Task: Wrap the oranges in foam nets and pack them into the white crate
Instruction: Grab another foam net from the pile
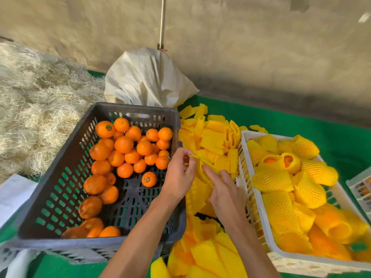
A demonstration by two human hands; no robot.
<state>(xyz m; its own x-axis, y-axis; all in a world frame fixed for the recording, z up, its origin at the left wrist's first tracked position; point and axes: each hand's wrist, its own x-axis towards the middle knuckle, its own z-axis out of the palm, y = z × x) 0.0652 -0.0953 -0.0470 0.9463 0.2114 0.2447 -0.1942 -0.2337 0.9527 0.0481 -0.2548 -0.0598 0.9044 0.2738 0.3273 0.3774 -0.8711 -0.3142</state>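
I can make out no readable text anywhere. Small round stickers sit on two of the oranges in the dark crate (60, 177): one on the orange at the far left of the pile (104, 129), one on the orange lying alone on the crate floor (149, 179). Each sticker (108, 128) shows a dark ring with green and red marks, but any lettering is too small and blurred for me to read. I see no numbers, brand names or signs on the other things.
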